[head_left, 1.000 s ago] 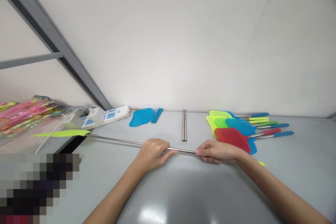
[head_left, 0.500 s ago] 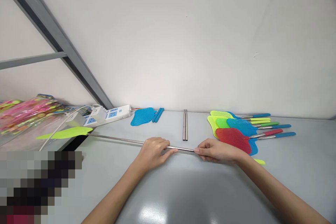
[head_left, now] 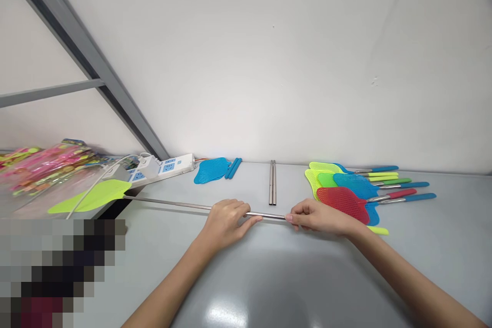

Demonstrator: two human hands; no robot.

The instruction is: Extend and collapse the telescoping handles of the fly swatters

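While both hands grip it: the fly swatter (head_left: 169, 204) lies low across the table (head_left: 269, 277).
Head: yellow-green mesh (head_left: 90, 197), far left, soft, light.
Rod: thin metal, stiff, probably slippery.
Left hand (head_left: 225, 223): fingers closed around rod.
Right hand (head_left: 319, 218): fingertips pinch rod's end; handle (head_left: 378, 230) behind the wrist.

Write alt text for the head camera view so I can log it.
Two bare hands, left hand and right hand, grip the extended metal rod of a lime-green fly swatter over a grey table. Finished swatters are piled at right; two spare rods lie by the wall.
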